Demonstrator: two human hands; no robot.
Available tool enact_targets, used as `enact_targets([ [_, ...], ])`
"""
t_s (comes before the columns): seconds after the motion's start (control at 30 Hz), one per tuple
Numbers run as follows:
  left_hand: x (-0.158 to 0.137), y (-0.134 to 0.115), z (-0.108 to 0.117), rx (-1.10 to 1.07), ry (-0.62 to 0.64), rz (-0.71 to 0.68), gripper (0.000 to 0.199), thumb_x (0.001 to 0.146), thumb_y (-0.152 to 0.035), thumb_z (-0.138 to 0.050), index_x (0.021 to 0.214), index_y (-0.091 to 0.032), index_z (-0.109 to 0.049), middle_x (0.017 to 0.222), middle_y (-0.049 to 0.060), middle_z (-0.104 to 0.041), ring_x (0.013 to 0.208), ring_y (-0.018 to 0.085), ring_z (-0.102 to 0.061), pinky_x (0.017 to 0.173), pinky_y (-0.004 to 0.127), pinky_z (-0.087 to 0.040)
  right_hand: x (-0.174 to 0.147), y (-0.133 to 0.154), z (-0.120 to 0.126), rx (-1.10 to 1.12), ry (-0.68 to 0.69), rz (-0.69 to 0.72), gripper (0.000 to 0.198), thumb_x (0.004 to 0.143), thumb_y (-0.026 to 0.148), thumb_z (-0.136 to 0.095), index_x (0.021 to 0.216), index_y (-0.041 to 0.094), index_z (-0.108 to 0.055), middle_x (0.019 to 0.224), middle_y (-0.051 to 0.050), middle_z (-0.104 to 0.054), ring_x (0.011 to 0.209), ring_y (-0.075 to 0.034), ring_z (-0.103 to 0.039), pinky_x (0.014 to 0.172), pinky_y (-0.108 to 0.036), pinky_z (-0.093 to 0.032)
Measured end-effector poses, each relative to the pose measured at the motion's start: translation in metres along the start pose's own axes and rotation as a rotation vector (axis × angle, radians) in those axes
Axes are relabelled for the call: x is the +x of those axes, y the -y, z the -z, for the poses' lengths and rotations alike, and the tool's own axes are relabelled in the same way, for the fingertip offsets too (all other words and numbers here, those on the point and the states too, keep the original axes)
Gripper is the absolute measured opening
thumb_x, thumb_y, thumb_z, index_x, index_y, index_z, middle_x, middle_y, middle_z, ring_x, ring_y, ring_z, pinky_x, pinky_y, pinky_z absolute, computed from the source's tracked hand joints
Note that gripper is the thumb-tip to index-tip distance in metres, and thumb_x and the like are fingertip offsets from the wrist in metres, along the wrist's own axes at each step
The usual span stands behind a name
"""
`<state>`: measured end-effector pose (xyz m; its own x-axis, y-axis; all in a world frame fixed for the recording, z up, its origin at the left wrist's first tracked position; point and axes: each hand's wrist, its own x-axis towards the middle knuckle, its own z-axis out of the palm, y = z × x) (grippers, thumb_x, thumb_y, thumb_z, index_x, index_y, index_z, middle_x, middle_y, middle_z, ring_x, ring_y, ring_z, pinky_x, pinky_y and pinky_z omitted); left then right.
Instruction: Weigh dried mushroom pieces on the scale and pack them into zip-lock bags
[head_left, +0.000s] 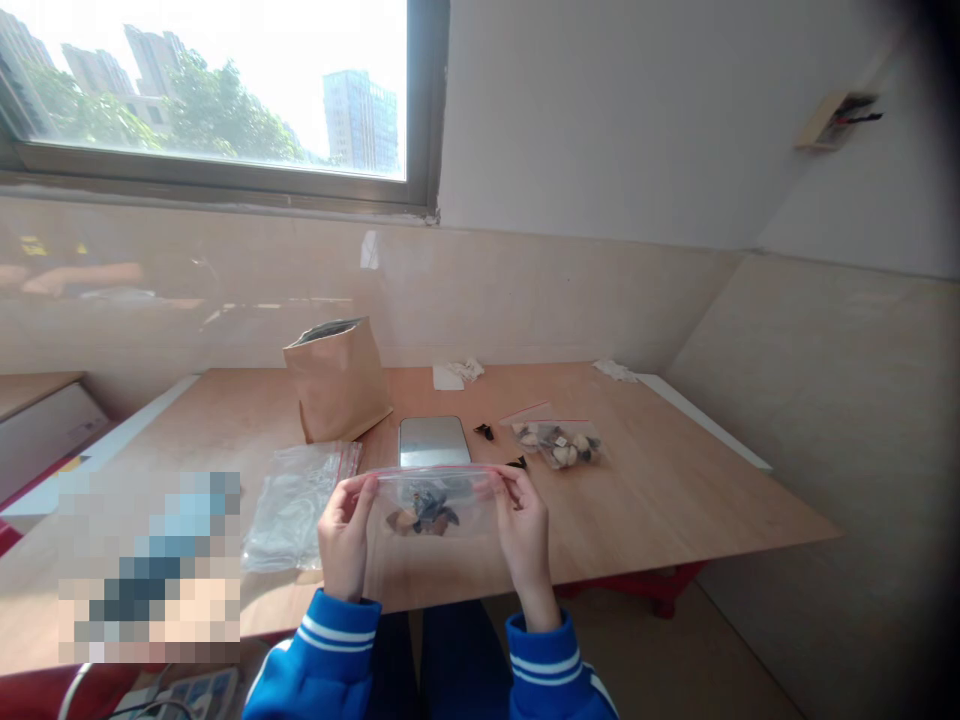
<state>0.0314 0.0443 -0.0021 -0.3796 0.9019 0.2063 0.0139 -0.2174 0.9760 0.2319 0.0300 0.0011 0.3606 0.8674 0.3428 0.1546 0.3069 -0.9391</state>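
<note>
The person held a small clear zip bag [433, 503] up between both hands, just above the near edge of the tabletop [675, 490]; the left hand [343, 540] pinched its left end at the red seal strip and the right hand [523, 530] pinched the right end, the fingers [361, 490] of each closed narrowly on the plastic. The bag's long axis ran left to right, roughly along that near edge, with the sealed mouth uppermost and pointing away toward the far wall, and a little heap of dark and pale pieces sagging at the bottom. Whether the strip was pressed shut along its whole length I could not make out from where I stood. If it was not, any tilt of the bag toward one end could have let the pieces slide to a gap and spill onto the tabletop or over the near edge into the lap. A pull too hard at both ends could also have popped the seal. Just behind the bag lay a flat metal scale [433, 441], with a filled zip bag [559, 444] to its right, a stack of empty bags [296, 500] to its left, and a brown paper pouch [339, 380] standing open toward the far edge.
</note>
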Motion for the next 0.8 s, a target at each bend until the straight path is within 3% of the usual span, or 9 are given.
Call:
enact_targets([
  [0.2,-0.002,0.000,-0.006,-0.020,-0.046,0.016,0.035,0.077,-0.047,-0.067,0.091,-0.016,-0.065,0.079,0.003,-0.070,0.075,0.017,-0.065,0.070,0.027,-0.052,-0.001,-0.007,-0.013,0.077,0.009,-0.070,0.039,0.087,0.052,-0.055,0.094,0.015,-0.065,0.076,-0.009,-0.072,0.069,-0.021,-0.068,0.068,-0.033,-0.054],
  [0.37,-0.024,-0.013,-0.031,0.036,0.168,-0.053,0.026,0.081,-0.041,-0.065,0.093,-0.018,-0.067,0.087,0.004,-0.070,0.078,0.016,-0.066,0.068,0.025,-0.053,-0.005,-0.006,-0.023,0.019,0.100,0.028,0.041,0.083,0.056,-0.058,0.090,0.017,-0.069,0.089,-0.010,-0.072,0.080,-0.021,-0.067,0.072,-0.032,-0.054],
  [0.43,-0.026,-0.014,-0.033,0.029,0.097,-0.088,0.025,0.081,-0.040,-0.064,0.092,-0.018,-0.067,0.086,0.004,-0.070,0.078,0.016,-0.066,0.068,0.026,-0.053,-0.004,-0.006,-0.020,0.003,-0.009,0.007,0.042,0.083,0.056,-0.057,0.091,0.016,-0.069,0.090,-0.010,-0.072,0.079,-0.020,-0.067,0.071,-0.032,-0.053],
  [0.6,-0.016,-0.010,-0.016,-0.010,-0.302,-0.165,0.025,0.077,-0.040,-0.069,0.086,-0.018,-0.062,0.072,-0.001,-0.066,0.061,0.011,-0.059,0.062,0.024,-0.050,0.003,-0.007,-0.001,0.064,-0.212,-0.137,0.044,0.082,0.055,-0.059,0.091,0.013,-0.066,0.078,-0.009,-0.072,0.071,-0.020,-0.067,0.068,-0.031,-0.053],
  [0.7,-0.012,-0.008,-0.006,0.012,-0.306,-0.099,0.030,0.076,-0.042,-0.070,0.091,-0.018,-0.062,0.074,-0.001,-0.067,0.059,0.011,-0.057,0.060,0.024,-0.048,0.005,-0.004,0.007,0.080,-0.218,-0.124,0.041,0.082,0.053,-0.060,0.093,0.013,-0.066,0.084,-0.010,-0.073,0.075,-0.020,-0.068,0.070,-0.031,-0.053],
  [0.8,-0.010,-0.002,-0.002,0.027,-0.168,-0.044,0.032,0.081,-0.047,-0.062,0.095,-0.018,-0.062,0.086,0.002,-0.069,0.068,0.012,-0.060,0.066,0.025,-0.048,0.006,-0.001,0.008,0.103,-0.141,-0.120,0.038,0.082,0.050,-0.062,0.092,0.014,-0.066,0.084,-0.010,-0.072,0.073,-0.019,-0.068,0.067,-0.030,-0.054],
])
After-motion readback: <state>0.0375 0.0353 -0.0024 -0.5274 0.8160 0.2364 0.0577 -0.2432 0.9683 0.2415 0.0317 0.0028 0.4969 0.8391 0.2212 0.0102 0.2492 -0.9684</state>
